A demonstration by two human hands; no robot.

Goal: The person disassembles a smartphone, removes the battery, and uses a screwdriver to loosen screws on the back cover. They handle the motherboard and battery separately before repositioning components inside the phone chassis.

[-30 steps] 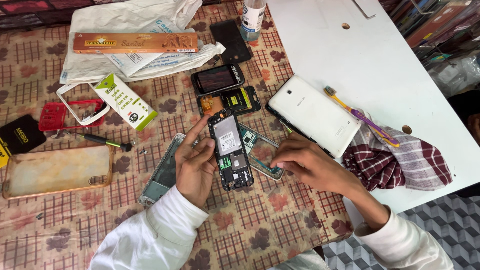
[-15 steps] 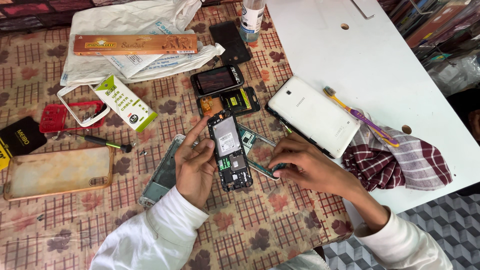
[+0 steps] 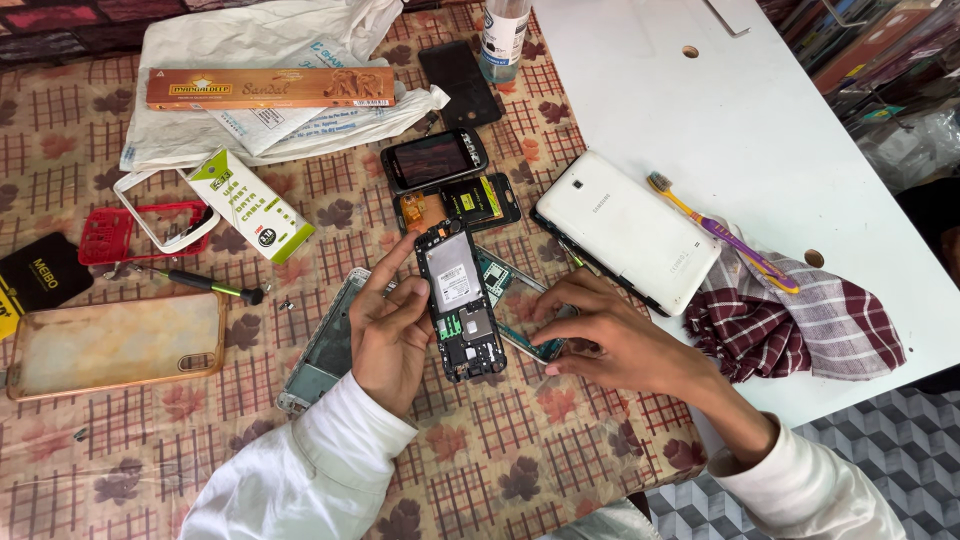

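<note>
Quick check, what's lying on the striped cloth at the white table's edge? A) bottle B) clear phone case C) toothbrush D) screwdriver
C: a yellow and purple toothbrush lies across the maroon striped cloth, beside the white tablet; the screwdriver and the clear phone case lie far off on the patterned table cover, and the bottle stands at the top.

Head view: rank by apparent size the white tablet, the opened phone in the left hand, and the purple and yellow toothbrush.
1. White tablet lying face down, clearly largest.
2. Opened phone with bare circuit board in the left hand.
3. Purple and yellow toothbrush: about as long as the phone, but far thinner.
</note>
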